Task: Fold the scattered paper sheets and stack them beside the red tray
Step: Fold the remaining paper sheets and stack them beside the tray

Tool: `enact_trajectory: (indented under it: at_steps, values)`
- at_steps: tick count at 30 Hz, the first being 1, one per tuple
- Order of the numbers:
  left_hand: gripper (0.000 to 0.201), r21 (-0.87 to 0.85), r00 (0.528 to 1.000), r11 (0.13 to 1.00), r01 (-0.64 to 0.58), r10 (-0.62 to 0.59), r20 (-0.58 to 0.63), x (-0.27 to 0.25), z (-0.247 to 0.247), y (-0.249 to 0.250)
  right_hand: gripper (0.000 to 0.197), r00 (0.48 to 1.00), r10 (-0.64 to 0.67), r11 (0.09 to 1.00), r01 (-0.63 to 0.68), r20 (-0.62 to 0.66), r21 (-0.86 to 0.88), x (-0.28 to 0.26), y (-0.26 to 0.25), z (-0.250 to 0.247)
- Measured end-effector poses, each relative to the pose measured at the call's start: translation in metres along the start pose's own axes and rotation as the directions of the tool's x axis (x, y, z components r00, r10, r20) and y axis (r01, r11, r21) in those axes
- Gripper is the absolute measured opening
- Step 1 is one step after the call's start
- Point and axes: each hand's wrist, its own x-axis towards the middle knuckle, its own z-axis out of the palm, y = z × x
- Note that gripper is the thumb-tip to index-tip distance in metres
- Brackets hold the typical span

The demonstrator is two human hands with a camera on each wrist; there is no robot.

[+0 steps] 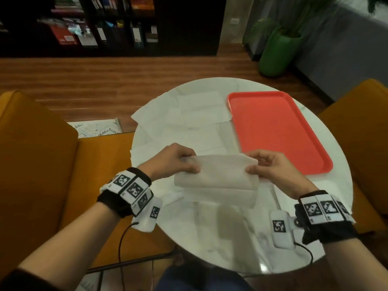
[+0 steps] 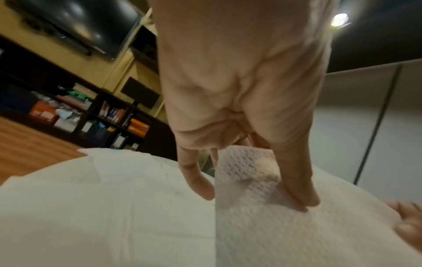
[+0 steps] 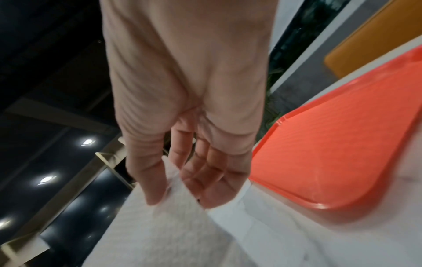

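A: Paper sheet (image 1: 216,175), held above the round table (image 1: 231,244) just short of the red tray (image 1: 277,131) — why both ends?

B: We pinch it with left hand (image 1: 174,162) and right hand (image 1: 270,166) so the fold lines up. We read no writing.

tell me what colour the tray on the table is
Red tray, clearest in the head view.

Bare desk only on the near side of the red tray (image 1: 277,131)

Loose paper sheets (image 1: 189,114) crowd the desk (image 1: 231,244) left of that tray; orange chairs (image 1: 35,156) hem both sides, bare marble lies nearer.
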Motion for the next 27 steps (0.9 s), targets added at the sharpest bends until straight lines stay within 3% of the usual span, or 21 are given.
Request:
enact_trajectory:
  at_steps: [5, 9, 14, 18, 21, 27]
  values:
    - [0.016, 0.04, 0.994, 0.993, 0.112, -0.113, 0.01, 0.016, 0.005, -0.028, 0.012, 0.993, 0.112, 0.99, -0.114, -0.018, -0.088, 0.037, 0.03, 0.004]
    - [0.011, 0.105, 0.975, 0.982, 0.158, -0.138, -0.175, 0.035, 0.014, -0.047, 0.019, 0.986, 0.117, 0.941, -0.149, -0.118, -0.303, 0.068, 0.058, 0.01]
    - [0.009, -0.028, 0.948, 0.995, 0.099, -0.103, -0.301, 0.027, 0.031, -0.052, 0.019, 0.968, 0.044, 0.924, -0.133, -0.247, -0.358, 0.065, 0.08, 0.013]
    - [0.01, -0.058, 0.959, 0.998, 0.036, -0.051, -0.278, 0.002, 0.045, -0.059, 0.008, 0.963, -0.032, 0.933, -0.067, -0.266, -0.352, 0.033, 0.087, 0.017]
    - [0.012, -0.075, 0.972, 0.997, 0.03, -0.047, -0.232, -0.021, 0.058, -0.071, 0.011, 0.972, -0.073, 0.913, -0.024, -0.222, -0.407, 0.005, 0.099, 0.025]
    - [0.025, 0.263, 0.994, 0.96, 0.1, -0.086, -0.065, -0.049, 0.071, -0.086, 0.03, 0.996, 0.038, 0.783, -0.081, -0.083, -0.617, -0.022, 0.117, 0.035]
